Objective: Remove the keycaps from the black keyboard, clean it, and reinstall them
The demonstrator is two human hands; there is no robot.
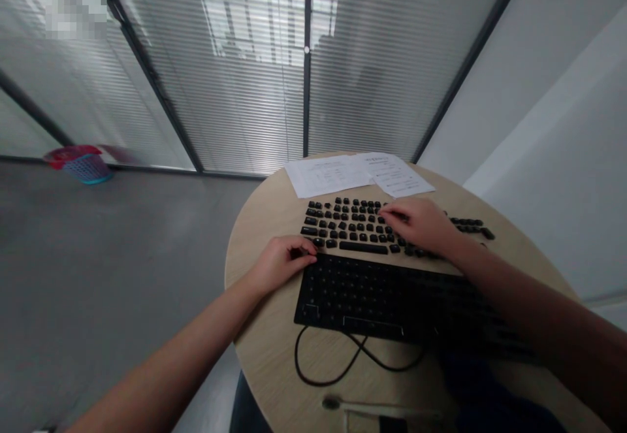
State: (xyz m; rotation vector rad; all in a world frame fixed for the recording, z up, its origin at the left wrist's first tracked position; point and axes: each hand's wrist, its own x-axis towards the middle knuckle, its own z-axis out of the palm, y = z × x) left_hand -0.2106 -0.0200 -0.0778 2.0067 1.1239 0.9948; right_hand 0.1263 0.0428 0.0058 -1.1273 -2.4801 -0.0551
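A black keyboard base (353, 296), its keycaps off, lies on the round table with its cable (318, 383) looped in front. Beyond it, loose black keycaps (360, 227) are laid out in keyboard-like rows, with a long spacebar (363, 247) nearest the base. My left hand (281, 263) rests at the base's upper left corner, fingers curled and thumb close to the forefinger; what they hold, if anything, is too small to make out. Over the rows, my right hand (416, 223) pinches at a keycap (381, 219) with thumb and forefinger. Its wrist and forearm hide some keycaps and part of the base.
Printed sheets (328, 176) lie at the far side of the wooden table (264, 224). A slim brush-like tool (332, 403) and a dark blue item (490, 387) are at the near side. A basket (88, 166) stands on the floor by the glass partition (245, 93).
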